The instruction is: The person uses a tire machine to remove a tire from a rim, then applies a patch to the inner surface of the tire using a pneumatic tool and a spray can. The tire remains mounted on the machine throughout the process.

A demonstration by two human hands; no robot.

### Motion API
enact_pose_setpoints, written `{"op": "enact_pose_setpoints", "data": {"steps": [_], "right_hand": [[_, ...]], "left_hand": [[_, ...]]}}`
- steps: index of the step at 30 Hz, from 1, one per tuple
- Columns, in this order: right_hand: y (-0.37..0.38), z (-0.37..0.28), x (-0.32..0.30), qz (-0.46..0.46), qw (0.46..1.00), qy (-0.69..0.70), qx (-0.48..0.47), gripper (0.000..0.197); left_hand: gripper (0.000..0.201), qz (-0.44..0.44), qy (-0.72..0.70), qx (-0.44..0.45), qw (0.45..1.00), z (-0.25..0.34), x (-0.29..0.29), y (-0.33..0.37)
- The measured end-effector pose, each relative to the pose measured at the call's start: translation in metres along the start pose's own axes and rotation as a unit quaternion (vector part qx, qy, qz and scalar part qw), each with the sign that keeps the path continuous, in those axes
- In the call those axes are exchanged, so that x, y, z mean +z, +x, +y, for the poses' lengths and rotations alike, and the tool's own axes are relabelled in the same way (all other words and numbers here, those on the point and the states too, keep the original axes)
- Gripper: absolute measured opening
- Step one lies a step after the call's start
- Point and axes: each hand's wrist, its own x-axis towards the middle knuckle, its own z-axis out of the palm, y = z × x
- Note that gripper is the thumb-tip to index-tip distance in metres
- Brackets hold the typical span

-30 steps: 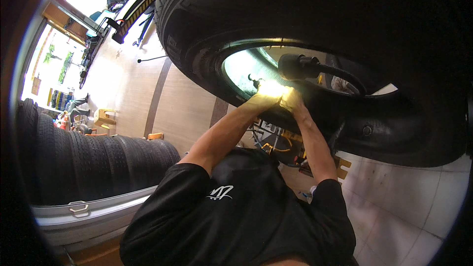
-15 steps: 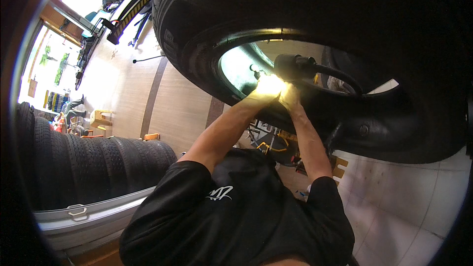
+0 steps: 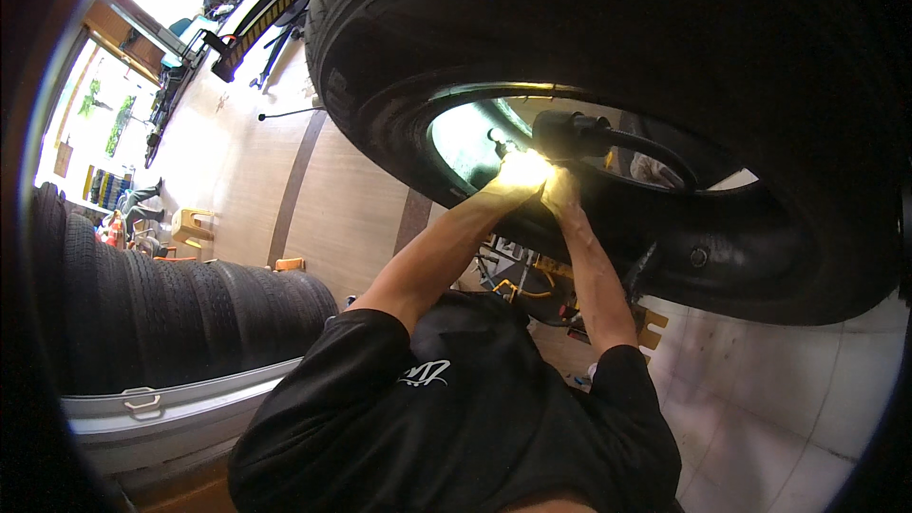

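Observation:
A large black tyre [image 3: 408, 47] fills the upper right, with both my hands reaching into its opening. A black lamp [image 3: 568, 136] on a bendable neck [image 3: 655, 150] shines straight on them, and glare washes out the fingers. My left hand [image 3: 521, 177] appears closed, and a small dark tool-like piece [image 3: 500, 143] shows just beyond it, against the brightly lit inner wall of the tyre. Pressed close beside it, my right hand [image 3: 560, 190] is also closed, below the lamp head. What either hand grips is hidden by the glare.
A row of black tyres [image 3: 190, 313] stands at left behind a pale metal edge [image 3: 209, 394] with a handle. Farther off are a yellow stool [image 3: 193, 227] and a black-and-yellow curved arm [image 3: 271, 19]. Hoses and tools [image 3: 522, 275] lie below my forearms.
The tyre and lamp sit slightly lower and farther right in the picture. My hands stay together under the light, with little visible movement.

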Motion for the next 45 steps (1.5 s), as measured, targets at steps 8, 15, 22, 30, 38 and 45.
{"op": "enact_pose_setpoints", "data": {"steps": [8, 15, 22, 30, 38, 45], "right_hand": [[0.002, 0.016, 0.015, 0.010, 0.996, -0.017, -0.085, 0.024], [-0.006, 0.003, 0.000, -0.071, 0.994, -0.033, -0.074, 0.021], [-0.003, 0.008, 0.017, -0.031, 0.995, -0.049, -0.080, 0.018], [-0.005, -0.001, -0.007, -0.062, 0.995, -0.014, -0.073, 0.023], [-0.007, -0.005, -0.014, -0.112, 0.992, -0.011, -0.056, 0.024], [-0.005, 0.019, 0.013, -0.059, 0.981, -0.052, -0.179, 0.019]], "left_hand": [[0.024, 0.084, -0.017, 0.018, 0.996, 0.006, -0.005, -0.024], [0.019, 0.023, -0.011, 0.058, 0.998, 0.000, 0.005, -0.018], [0.022, 0.065, -0.002, 0.049, 0.997, -0.008, 0.013, -0.015], [0.021, 0.003, -0.006, 0.044, 0.999, 0.001, 0.000, -0.015], [0.023, -0.012, 0.001, 0.027, 1.000, 0.005, 0.002, -0.016], [0.021, 0.012, -0.015, 0.038, 0.999, 0.002, 0.011, -0.015]]}}
